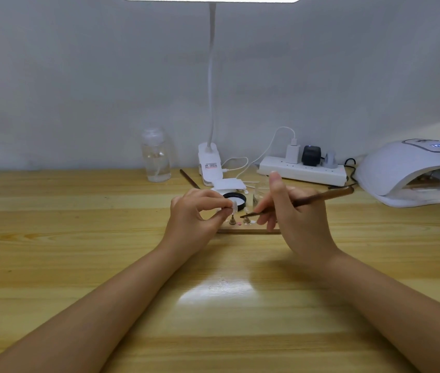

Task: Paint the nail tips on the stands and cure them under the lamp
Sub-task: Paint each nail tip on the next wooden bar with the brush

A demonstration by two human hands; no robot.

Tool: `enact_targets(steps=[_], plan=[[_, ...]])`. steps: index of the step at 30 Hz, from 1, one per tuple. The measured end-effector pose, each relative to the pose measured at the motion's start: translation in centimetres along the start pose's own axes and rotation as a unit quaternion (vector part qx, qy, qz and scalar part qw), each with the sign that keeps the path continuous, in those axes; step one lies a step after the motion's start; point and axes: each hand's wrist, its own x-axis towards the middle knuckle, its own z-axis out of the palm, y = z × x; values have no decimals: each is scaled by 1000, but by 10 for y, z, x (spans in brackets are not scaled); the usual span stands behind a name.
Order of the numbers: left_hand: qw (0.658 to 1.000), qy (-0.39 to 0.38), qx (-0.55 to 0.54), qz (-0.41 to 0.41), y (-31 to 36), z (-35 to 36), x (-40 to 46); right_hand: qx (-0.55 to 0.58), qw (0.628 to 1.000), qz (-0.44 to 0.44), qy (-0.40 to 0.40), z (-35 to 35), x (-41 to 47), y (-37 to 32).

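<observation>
My left hand [196,214] pinches a clear nail tip [234,206] on its small brass stand [231,220], just above a wooden base board [248,229]. My right hand [291,211] grips a thin brown brush [321,196] like a pen. The brush's dark point sits close to the nail tip. A second stand [246,218] with a nail tip rises on the board, between my hands. Small pink and white paint dabs lie on the board. The white curing lamp [412,170] stands at the far right, its mouth facing left.
A clear pump bottle [156,154] stands at the back left. A clip desk lamp [209,162], a power strip [303,170] with plugs, a black jar lid [235,198] and a small glass jar [263,190] crowd the back. Another brush [189,179] lies there.
</observation>
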Motion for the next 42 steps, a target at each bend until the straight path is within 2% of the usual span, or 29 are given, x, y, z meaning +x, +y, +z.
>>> enact_targets(steps=[4,16,21,24,28,32,42], plan=[[1000,10,-15,-1,-1,-2,0,21,999,12,42,-2,1,2],[1000,10,-24,-16,-2,-1,1,32,999,26,-20,6,-5,-2],[999,15,-26,-24,-1,-1,1,32,999,15,15,4,-4,-1],[999,14,-25,-33,0,-1,1,34,999,31,-10,5,-4,-2],[999,16,-26,-41,1,-2,1,35,999,16,6,5,-3,-3],[999,14,-27,-41,2,-1,1,34,999,31,-10,5,-3,-2],[999,16,-20,-42,2,-1,1,14,1000,-11,8,6,-4,-2]])
